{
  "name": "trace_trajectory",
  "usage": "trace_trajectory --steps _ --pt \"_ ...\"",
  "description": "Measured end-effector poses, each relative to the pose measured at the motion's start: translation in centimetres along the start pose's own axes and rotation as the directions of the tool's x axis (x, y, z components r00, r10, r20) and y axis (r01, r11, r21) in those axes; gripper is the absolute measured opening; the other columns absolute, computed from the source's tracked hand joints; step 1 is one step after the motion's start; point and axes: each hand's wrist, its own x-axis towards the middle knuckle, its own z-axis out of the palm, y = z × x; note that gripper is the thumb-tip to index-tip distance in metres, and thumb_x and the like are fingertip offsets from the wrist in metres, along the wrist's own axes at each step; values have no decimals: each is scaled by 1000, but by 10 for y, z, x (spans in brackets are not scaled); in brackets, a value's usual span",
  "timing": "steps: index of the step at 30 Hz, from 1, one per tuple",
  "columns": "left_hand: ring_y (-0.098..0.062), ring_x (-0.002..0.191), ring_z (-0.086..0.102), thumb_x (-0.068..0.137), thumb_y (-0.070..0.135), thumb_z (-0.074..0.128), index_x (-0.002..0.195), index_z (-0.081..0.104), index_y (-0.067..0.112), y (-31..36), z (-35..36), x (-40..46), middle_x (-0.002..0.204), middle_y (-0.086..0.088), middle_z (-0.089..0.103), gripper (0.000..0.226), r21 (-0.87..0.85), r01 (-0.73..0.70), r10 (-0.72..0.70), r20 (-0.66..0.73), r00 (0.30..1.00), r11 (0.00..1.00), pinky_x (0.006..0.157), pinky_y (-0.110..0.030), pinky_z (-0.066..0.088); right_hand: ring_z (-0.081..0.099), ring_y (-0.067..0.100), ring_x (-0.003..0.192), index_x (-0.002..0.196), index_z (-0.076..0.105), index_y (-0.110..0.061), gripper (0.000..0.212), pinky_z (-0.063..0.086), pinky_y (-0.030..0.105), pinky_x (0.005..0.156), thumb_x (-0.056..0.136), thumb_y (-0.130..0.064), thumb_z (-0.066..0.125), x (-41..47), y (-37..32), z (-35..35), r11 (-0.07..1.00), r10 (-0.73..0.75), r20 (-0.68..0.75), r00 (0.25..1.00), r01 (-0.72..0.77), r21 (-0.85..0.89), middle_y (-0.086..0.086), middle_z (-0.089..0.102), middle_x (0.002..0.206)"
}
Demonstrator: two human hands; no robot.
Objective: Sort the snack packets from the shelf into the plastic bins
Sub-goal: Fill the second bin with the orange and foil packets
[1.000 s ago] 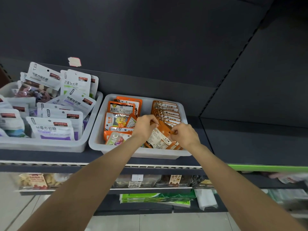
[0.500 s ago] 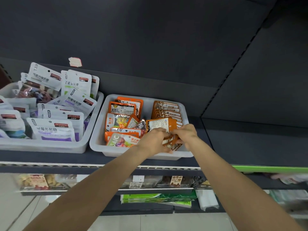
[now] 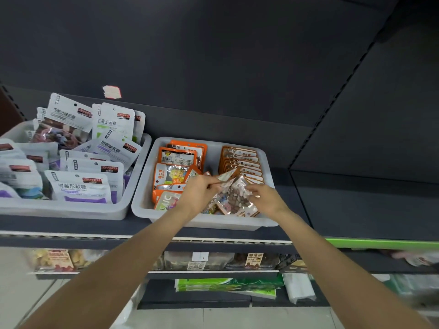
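Observation:
A white plastic bin [image 3: 209, 223] on the dark shelf holds orange snack packets [image 3: 244, 162], stacked upright at its right and lying loose at its left. Both my hands are over its front half. My left hand [image 3: 197, 193] pinches the top corner of an orange candy packet [image 3: 234, 198] with a clear window of brown and pale sweets. My right hand [image 3: 266, 198] holds the same packet at its right edge. The packet is tilted, its lower end down among other packets. A second white bin [image 3: 71, 210] at the left is full of white packets [image 3: 80, 186].
The shelf [image 3: 380, 210] to the right of the bins is bare and dark, with a green edge strip [image 3: 380, 243]. A dark back panel rises behind the bins. Lower shelves under my arms carry more packaged goods [image 3: 225, 284].
The orange packet has been turned from its printed back to its clear window side and tipped down into the bin. Both hands shifted slightly apart along its top.

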Motion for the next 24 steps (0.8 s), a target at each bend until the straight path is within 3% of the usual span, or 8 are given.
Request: trace_trajectory --steps 2,8,12,15,17,19,22,24 --pt "0 58 49 93 11 57 109 70 8 -2 -8 -3 85 -2 68 21 -41 -4 3 -25 1000 999 53 -6 37 48 23 126 139 46 -16 46 42 31 100 94 -15 55 -1 7 2 1000 -18 21 1000 18 23 7 51 139" --pt "-9 86 60 92 11 58 108 70 9 -9 -24 -6 100 -3 71 20 -64 27 -33 -79 996 998 66 -7 40 45 22 128 148 26 -30 64 41 28 94 94 -20 58 -4 5 -5 998 -20 77 997 16 55 3 47 141" --pt "-17 94 62 91 11 58 104 68 7 -13 -30 -9 100 -5 69 17 -161 79 -102 -144 984 984 73 -25 52 34 23 137 148 27 -24 55 30 32 109 98 -25 50 -8 1 4 984 -52 145 988 76 -163 4 30 153" --pt "-20 98 62 91 10 60 103 68 8 -14 -34 -10 99 -5 69 15 -249 98 -149 -196 969 964 87 -36 52 40 25 132 146 34 -21 49 33 32 106 99 -26 48 -10 -2 6 973 -43 158 986 77 -216 5 33 152" --pt "-20 96 61 89 9 61 98 68 10 -15 -38 -12 93 -1 67 11 -290 98 -157 -187 970 952 89 -35 50 42 25 130 145 34 -21 48 35 31 104 99 -23 47 -9 -2 3 973 -38 168 985 75 -219 6 35 150" --pt "-19 92 60 89 9 61 96 69 11 -16 -38 -13 89 1 66 10 -221 77 -108 -130 986 972 87 -34 49 42 25 130 145 34 -22 48 37 29 102 99 -12 42 -7 -2 -1 987 -20 158 987 45 -156 6 38 148" --pt "-14 89 59 89 7 60 98 69 11 -11 -25 -11 89 3 65 13 -128 61 -74 -102 992 990 77 -17 45 45 24 128 143 38 -25 52 42 28 97 97 -2 37 -5 0 -8 1000 -5 85 996 5 5 5 45 143" --pt "-14 90 58 90 7 59 100 69 10 -5 -15 -7 89 3 64 14 -121 72 -85 -107 991 990 72 -14 40 47 23 127 141 41 -22 51 41 27 95 96 1 39 -6 1 -13 999 -7 33 999 6 32 6 48 141"
